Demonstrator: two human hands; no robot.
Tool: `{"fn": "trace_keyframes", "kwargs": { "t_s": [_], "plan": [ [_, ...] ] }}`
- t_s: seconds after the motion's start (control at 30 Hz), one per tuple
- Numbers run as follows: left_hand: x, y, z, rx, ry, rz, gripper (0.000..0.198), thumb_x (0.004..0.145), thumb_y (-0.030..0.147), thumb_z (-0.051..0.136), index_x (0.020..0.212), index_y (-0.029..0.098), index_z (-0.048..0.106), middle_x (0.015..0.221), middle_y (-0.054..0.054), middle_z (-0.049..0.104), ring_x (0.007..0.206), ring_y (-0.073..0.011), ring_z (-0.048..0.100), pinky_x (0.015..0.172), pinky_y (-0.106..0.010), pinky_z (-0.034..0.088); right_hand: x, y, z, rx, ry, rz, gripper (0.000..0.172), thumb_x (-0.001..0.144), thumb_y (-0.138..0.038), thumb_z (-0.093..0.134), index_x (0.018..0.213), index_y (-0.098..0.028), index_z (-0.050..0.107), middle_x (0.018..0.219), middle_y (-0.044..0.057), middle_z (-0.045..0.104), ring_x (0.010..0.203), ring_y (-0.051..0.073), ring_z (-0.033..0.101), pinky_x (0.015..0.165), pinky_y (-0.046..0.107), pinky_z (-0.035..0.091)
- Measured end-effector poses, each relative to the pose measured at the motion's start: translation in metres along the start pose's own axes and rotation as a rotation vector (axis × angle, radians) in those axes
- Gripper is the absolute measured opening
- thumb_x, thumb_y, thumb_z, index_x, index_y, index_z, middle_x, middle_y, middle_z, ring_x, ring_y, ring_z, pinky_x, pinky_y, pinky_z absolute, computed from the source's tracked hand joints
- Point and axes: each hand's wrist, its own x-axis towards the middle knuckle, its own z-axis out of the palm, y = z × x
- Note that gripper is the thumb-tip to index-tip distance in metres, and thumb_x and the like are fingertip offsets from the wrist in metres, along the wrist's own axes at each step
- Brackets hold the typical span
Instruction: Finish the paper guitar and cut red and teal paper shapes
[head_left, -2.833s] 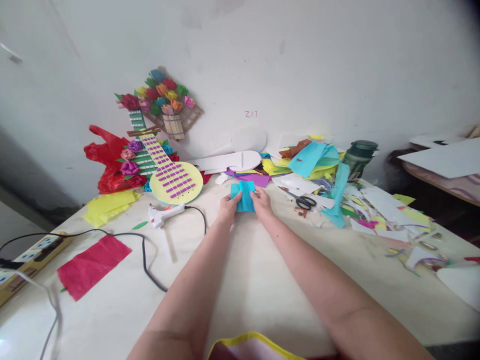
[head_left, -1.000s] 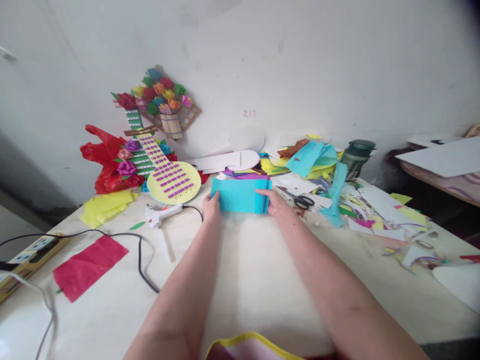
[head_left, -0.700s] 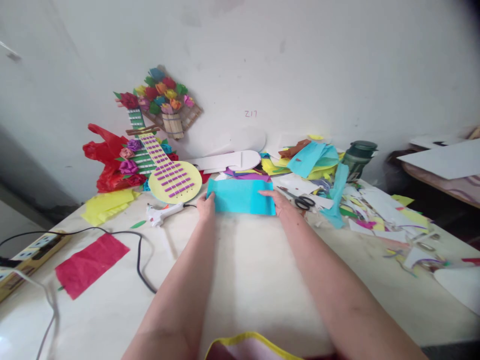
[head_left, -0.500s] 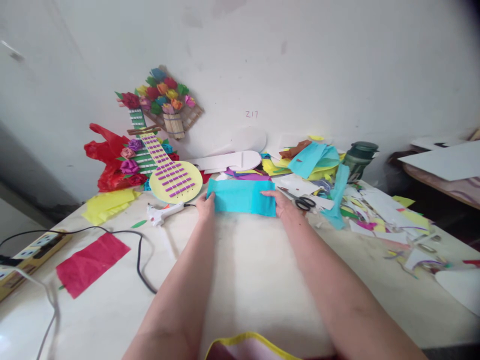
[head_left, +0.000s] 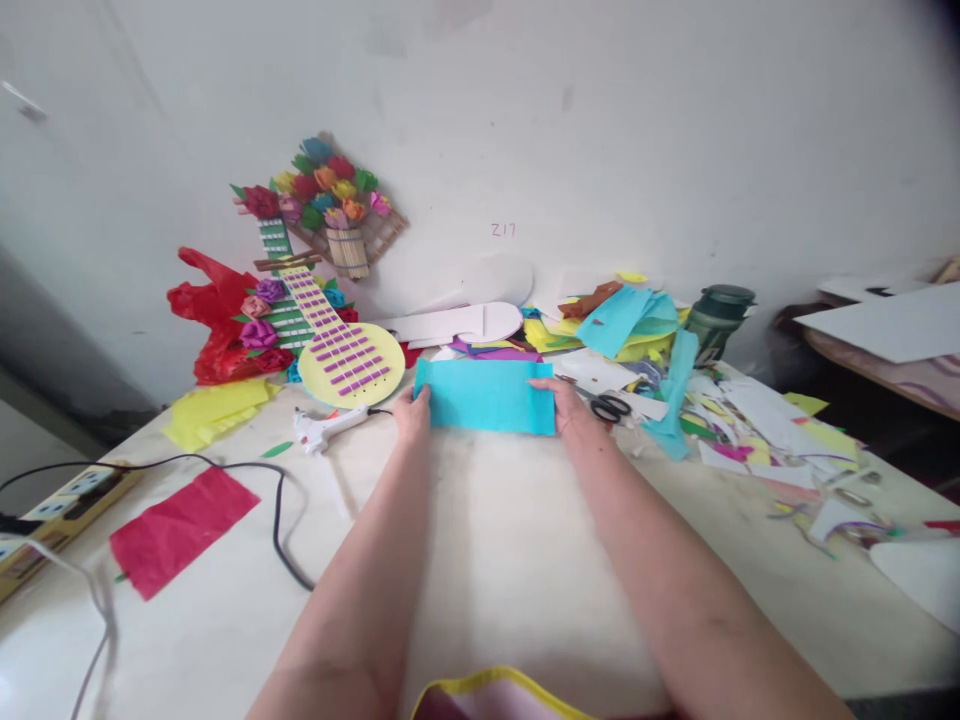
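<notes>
Bright turquoise rectangular paper (head_left: pixel 484 400) lay over the off-white bench (head_left: pixel 510 560), its long axis running left to right; the left hand (head_left: pixel 412 412) pinched one short end, the right hand (head_left: pixel 570 407) the other, neither nearer.

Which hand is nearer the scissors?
Right. The right hand is close beside the scissors, holding the blue paper's right end; the left hand is farther off, at the left end.

turquoise sheet (head_left: pixel 486 396), pale-yellow paper guitar (head_left: pixel 352 365) with purple stripes, crimson rectangle (head_left: pixel 184 533), green-black bottle (head_left: pixel 718 322)
</notes>
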Motion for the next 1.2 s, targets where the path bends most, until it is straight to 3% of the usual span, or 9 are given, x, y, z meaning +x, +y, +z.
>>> {"fn": "trace_keyframes", "kwargs": {
  "t_s": [0.23,0.37,0.6,0.83,1.0,1.1,1.2],
  "plan": [
    [-0.002,0.002,0.001,0.006,-0.026,-0.013,0.022,0.058,0.036,0.064,0.065,0.015,0.06,0.052,0.003,0.046,0.058,-0.0141,0.046,0.057,-0.026,0.038,-0.002,-0.009,-0.005,0.048,0.02,0.02,0.023,0.058,-0.014,0.065,0.081,-0.017,0.063,0.068,0.005,0.07,0.072,0.024,0.067,0.073,0.039,0.053],
    [-0.002,0.002,0.001,0.011,-0.034,-0.003,0.025,0.058,0.039,0.063,0.064,0.016,0.059,0.052,0.004,0.043,0.054,-0.0121,0.041,0.054,-0.025,0.035,-0.002,-0.014,-0.006,0.062,0.079,-0.051,0.027,0.056,-0.009,0.064,0.082,-0.017,0.063,0.068,0.005,0.07,0.071,0.024,0.067,0.072,0.037,0.054],
    [-0.005,0.006,0.003,0.059,0.022,0.061,0.02,0.063,0.036,0.06,0.061,0.017,0.055,0.05,0.005,0.038,0.05,-0.0103,0.036,0.052,-0.024,0.033,-0.003,-0.023,-0.015,0.039,0.062,-0.008,0.021,0.063,-0.016,0.066,0.083,-0.015,0.064,0.074,0.008,0.071,0.071,0.024,0.067,0.067,0.035,0.056],
    [-0.006,0.01,0.002,0.435,0.105,0.201,0.023,0.072,0.035,0.052,0.058,0.017,0.053,0.047,0.004,0.039,0.052,-0.0135,0.041,0.056,-0.026,0.036,0.001,-0.027,-0.034,0.165,0.036,-0.134,0.016,0.072,-0.021,0.06,0.088,-0.017,0.06,0.067,0.001,0.069,0.054,0.016,0.064,0.048,0.025,0.053],
    [-0.005,0.011,0.002,0.627,0.105,0.206,0.025,0.076,0.035,0.046,0.058,0.018,0.05,0.048,0.003,0.041,0.051,-0.014,0.043,0.056,-0.026,0.036,0.009,-0.025,-0.039,0.275,0.069,-0.25,0.011,0.072,-0.019,0.06,0.082,-0.019,0.057,0.062,-0.004,0.066,0.048,0.011,0.061,0.043,0.018,0.048],
    [-0.007,0.014,0.005,0.745,0.131,0.23,0.023,0.078,0.032,0.046,0.06,0.018,0.052,0.052,0.0,0.048,0.056,-0.0157,0.048,0.059,-0.027,0.037,0.015,-0.025,-0.04,0.256,0.125,-0.302,0.009,0.07,-0.018,0.062,0.077,-0.018,0.057,0.058,-0.005,0.064,0.048,0.01,0.06,0.044,0.018,0.048],
    [-0.009,0.017,0.005,0.847,0.144,0.232,0.024,0.08,0.031,0.044,0.064,0.017,0.056,0.061,-0.005,0.057,0.063,-0.0183,0.053,0.062,-0.027,0.038,0.021,-0.029,-0.045,0.159,0.279,-0.357,0.013,0.065,-0.017,0.065,0.077,-0.017,0.059,0.055,-0.006,0.061,0.045,0.01,0.057,0.042,0.018,0.046]
  ]
}}
